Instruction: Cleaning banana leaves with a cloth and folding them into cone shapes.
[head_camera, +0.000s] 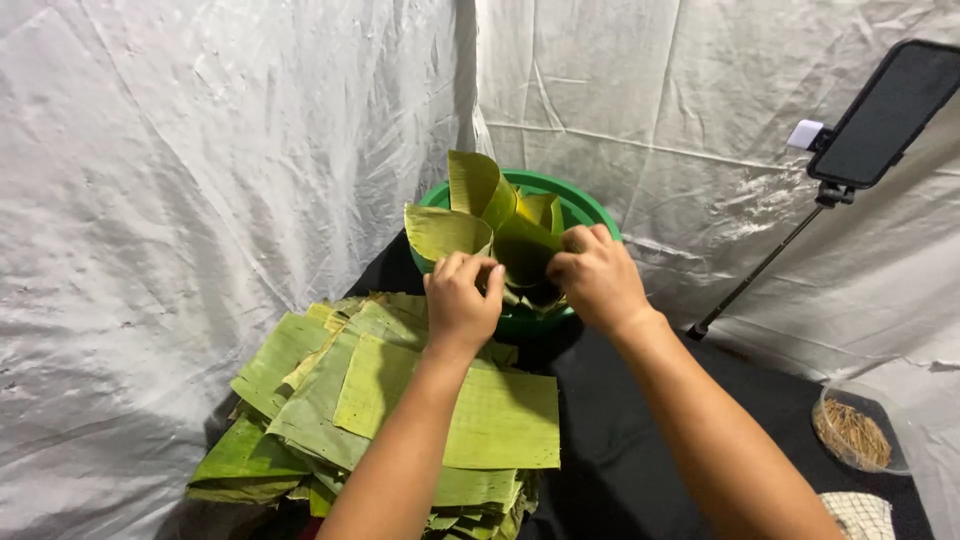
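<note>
I see my left hand (462, 300) curled tight, its fingertips pinching the near edge of a folded banana leaf piece (525, 250) that sits over the front rim of a green basin (590, 210). My right hand (598, 275) is closed too, thumb and fingers pressed together on the right side of that same dark green fold, so both hands grip it between them. More curled leaf pieces (470, 200) stand up inside the basin, just behind my knuckles.

The basin rests toward the far edge of a black cloth surface (620, 450). At the near left of that surface lies a thick stack of flat banana leaf sheets (400, 410), under my left forearm. Near the right edge stands a clear container of thin brown sticks (855, 430). A phone on a stand (885, 110) rises at the far right, against white sheeting (200, 200).
</note>
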